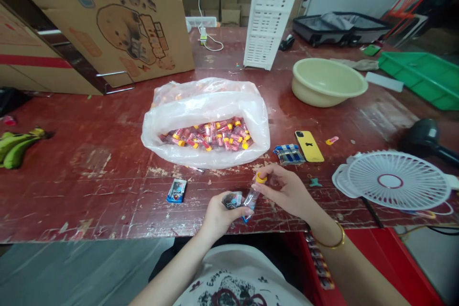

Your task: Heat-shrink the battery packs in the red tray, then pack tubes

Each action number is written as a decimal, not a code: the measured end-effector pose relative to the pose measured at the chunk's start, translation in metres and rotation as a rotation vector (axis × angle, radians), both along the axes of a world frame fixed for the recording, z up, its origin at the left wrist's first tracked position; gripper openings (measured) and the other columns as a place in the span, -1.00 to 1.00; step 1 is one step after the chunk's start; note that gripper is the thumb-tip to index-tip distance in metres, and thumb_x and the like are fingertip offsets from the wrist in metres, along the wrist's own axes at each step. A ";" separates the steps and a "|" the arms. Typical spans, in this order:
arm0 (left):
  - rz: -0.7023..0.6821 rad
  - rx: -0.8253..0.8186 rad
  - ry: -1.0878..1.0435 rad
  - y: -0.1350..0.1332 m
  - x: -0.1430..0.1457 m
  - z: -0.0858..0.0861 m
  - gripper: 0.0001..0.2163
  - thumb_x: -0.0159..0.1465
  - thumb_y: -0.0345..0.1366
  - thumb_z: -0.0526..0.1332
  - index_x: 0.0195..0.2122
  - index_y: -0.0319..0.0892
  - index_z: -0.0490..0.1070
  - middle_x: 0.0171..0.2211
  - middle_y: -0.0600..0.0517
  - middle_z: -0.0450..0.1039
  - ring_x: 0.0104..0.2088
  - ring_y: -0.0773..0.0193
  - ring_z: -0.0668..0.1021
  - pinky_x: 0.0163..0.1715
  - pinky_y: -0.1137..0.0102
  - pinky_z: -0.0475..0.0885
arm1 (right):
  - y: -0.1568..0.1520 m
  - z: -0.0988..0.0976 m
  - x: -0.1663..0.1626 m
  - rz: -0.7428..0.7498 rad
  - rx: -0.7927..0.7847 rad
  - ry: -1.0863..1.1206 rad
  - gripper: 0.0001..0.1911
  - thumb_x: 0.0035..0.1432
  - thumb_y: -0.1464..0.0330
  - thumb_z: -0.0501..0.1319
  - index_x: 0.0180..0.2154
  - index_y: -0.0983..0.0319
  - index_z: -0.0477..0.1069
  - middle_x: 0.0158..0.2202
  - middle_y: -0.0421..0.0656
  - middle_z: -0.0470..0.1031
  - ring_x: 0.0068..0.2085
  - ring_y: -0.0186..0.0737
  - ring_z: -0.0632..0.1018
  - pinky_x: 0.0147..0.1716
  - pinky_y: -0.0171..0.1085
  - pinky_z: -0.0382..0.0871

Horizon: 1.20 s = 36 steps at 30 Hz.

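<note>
My left hand [220, 213] is closed around a small black-and-blue packet [234, 200] and the lower part of a clear plastic bottle [251, 198]. The bottle leans toward the right. At its upper end, the fingers of my right hand [283, 189] pinch a yellow cap [261, 179]; whether the cap is fixed on the bottle I cannot tell. Another such packet [177, 191] lies flat on the table to the left. Beyond my hands an opened white plastic bag [204, 105] holds many small pink-filled bottles [215, 135] with yellow caps.
Right of the bag lie blue packets [289, 154], a yellow phone [309, 146] and one small bottle [332, 140]. Farther right are a white fan grille [398, 179], a cream basin [328, 98] and a green crate [423, 74]. Bananas [17, 150] and a large carton [118, 19] are leftward.
</note>
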<state>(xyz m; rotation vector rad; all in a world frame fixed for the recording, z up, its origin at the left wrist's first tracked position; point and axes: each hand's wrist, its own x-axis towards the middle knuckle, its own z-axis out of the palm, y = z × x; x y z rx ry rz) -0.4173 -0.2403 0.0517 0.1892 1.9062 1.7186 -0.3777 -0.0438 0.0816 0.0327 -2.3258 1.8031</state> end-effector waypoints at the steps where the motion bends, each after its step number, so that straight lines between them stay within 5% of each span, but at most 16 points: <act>1: -0.012 0.022 -0.038 0.000 0.001 0.000 -0.70 -0.13 -0.21 0.52 -0.46 -0.23 0.50 -0.52 0.06 0.51 -0.48 0.30 0.49 -0.39 0.44 0.38 | 0.000 -0.003 -0.001 0.008 -0.074 -0.035 -0.75 0.09 0.19 0.33 -0.31 0.19 0.35 -0.35 -0.19 0.50 -0.39 -0.31 0.50 -0.38 -0.29 0.44; 5: -0.039 0.104 -0.185 0.000 0.004 -0.002 -0.69 -0.10 -0.19 0.51 -0.39 -0.26 0.54 -0.52 0.04 0.53 -0.49 0.30 0.51 -0.37 0.41 0.44 | -0.001 -0.015 -0.003 -0.015 -0.327 -0.144 -0.67 0.01 0.15 0.38 -0.35 0.22 0.34 -0.36 -0.18 0.53 -0.34 -0.28 0.55 -0.28 -0.26 0.49; 11: -0.087 0.183 -0.370 0.001 0.007 0.000 -0.63 -0.04 -0.10 0.48 -0.32 -0.28 0.57 -0.42 -0.06 0.59 -0.40 0.21 0.60 -0.30 0.35 0.50 | -0.004 -0.028 0.003 -0.011 -0.473 -0.202 -0.67 0.03 0.17 0.38 -0.34 0.21 0.32 -0.30 -0.14 0.58 -0.28 -0.27 0.57 -0.23 -0.27 0.47; 15: -0.045 0.243 -0.447 0.014 0.008 0.005 -0.55 -0.03 -0.08 0.48 -0.21 -0.31 0.57 -0.31 -0.13 0.61 -0.33 0.18 0.63 -0.22 0.34 0.50 | -0.012 -0.040 0.016 0.075 -0.456 -0.197 -0.68 0.11 0.13 0.31 -0.27 0.21 0.33 -0.25 -0.14 0.51 -0.28 -0.28 0.54 -0.29 -0.27 0.48; 20: 0.036 0.307 -0.521 0.030 0.008 0.011 -0.53 -0.06 -0.09 0.50 -0.21 -0.32 0.56 -0.37 -0.10 0.61 -0.36 0.22 0.61 -0.26 0.36 0.51 | -0.037 -0.048 0.036 0.006 -0.313 -0.164 -0.16 -0.18 0.34 0.49 0.05 0.09 0.05 -0.02 -0.10 0.34 -0.09 -0.20 0.51 -0.16 -0.23 0.50; 24: -0.030 0.300 -0.480 0.029 0.010 0.012 -0.61 -0.02 -0.13 0.49 -0.28 -0.33 0.57 -0.39 -0.09 0.60 -0.39 0.27 0.60 -0.23 0.39 0.49 | -0.048 -0.050 0.040 -0.155 -0.273 -0.116 -0.35 -0.05 0.36 0.38 -0.03 0.11 0.04 -0.08 -0.12 0.30 -0.20 -0.26 0.52 -0.33 -0.31 0.51; 31: -0.044 0.284 -0.464 0.026 0.015 0.007 -0.66 -0.03 -0.19 0.50 -0.31 -0.31 0.57 -0.37 -0.06 0.59 -0.34 0.25 0.59 -0.18 0.37 0.46 | -0.046 -0.052 0.045 -0.162 -0.234 0.023 -0.41 -0.01 0.43 0.33 -0.02 0.11 0.06 -0.09 -0.14 0.27 -0.12 -0.25 0.49 -0.17 -0.26 0.49; 36: -0.029 0.306 -0.464 0.028 0.016 0.008 -0.69 -0.03 -0.19 0.50 -0.35 -0.30 0.57 -0.41 -0.04 0.58 -0.36 0.28 0.57 -0.19 0.38 0.46 | -0.049 -0.052 0.045 -0.179 -0.212 0.031 -0.37 -0.04 0.44 0.34 0.00 0.10 0.06 -0.06 -0.11 0.26 -0.12 -0.24 0.50 -0.27 -0.30 0.50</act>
